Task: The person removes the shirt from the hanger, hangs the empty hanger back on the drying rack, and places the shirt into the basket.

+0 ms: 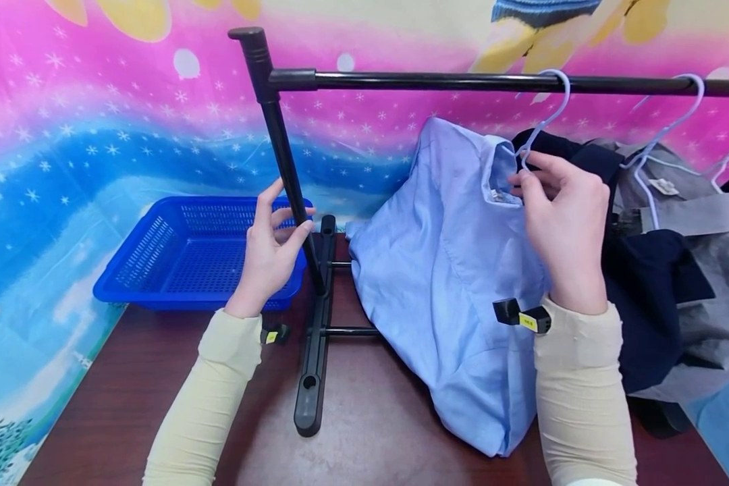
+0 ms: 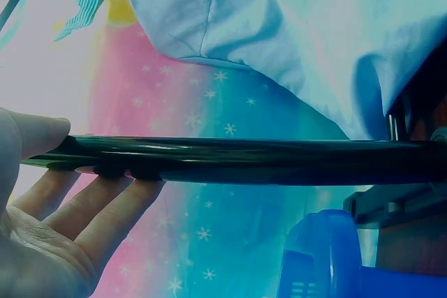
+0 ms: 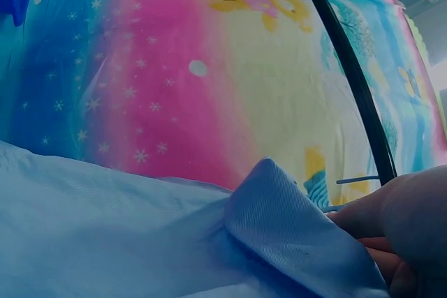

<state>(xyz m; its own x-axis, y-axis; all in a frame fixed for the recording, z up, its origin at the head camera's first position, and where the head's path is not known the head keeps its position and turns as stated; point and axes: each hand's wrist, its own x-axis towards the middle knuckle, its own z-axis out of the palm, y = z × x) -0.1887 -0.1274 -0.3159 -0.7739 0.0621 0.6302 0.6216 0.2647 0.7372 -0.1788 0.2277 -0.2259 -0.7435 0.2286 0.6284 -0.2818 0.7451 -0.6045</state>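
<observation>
My left hand (image 1: 270, 251) grips the black upright post (image 1: 284, 152) of a clothes rack, thumb on one side and fingers on the other. The left wrist view shows the same post (image 2: 279, 162) lying between thumb and fingertips. With the right hand (image 1: 568, 226) I pinch a pale purple hanger (image 1: 563, 101) at its neck, just below the hook, which sits over the rack's top rail (image 1: 413, 82). A light blue shirt (image 1: 437, 270) hangs from this hanger, its collar (image 1: 497, 165) beside my fingertips. Inside the shirt, the rest of the hanger is hidden.
A blue plastic basket (image 1: 140, 270) stands left of the rack on the dark brown table (image 1: 133, 378). Right of the shirt hang a dark navy garment (image 1: 644, 317) and a grey one (image 1: 719, 270). A black rack foot (image 1: 310, 398) points toward me. Behind is a colourful patterned cloth (image 1: 188, 115).
</observation>
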